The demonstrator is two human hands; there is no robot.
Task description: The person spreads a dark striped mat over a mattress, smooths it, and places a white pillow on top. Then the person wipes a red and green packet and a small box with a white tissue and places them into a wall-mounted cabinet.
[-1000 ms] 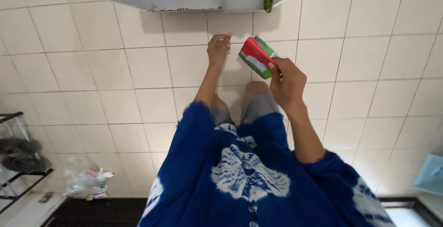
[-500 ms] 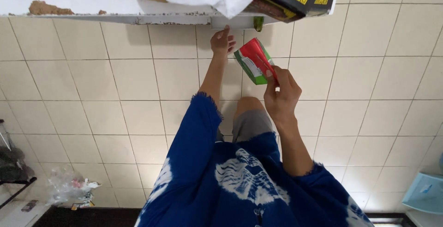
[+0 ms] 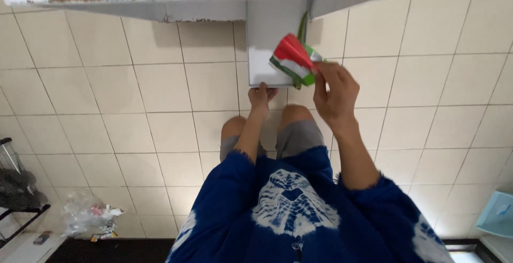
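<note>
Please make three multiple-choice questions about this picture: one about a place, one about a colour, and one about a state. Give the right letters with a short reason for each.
1. Where is the left hand?
A. on the lower edge of the pulled-out white drawer
B. on the floor
C. on the black rack

2. Which colours does the packet in the right hand have?
A. blue and yellow
B. red, green and white
C. black only

3. How is the packet held?
A. lying on the tiles
B. pinched at one end by the right fingertips
C. gripped by both hands

Answers: 1 A, the fingers curl on the drawer's edge. 2 B, those colours show plainly. 3 B, only the right hand touches it.
</note>
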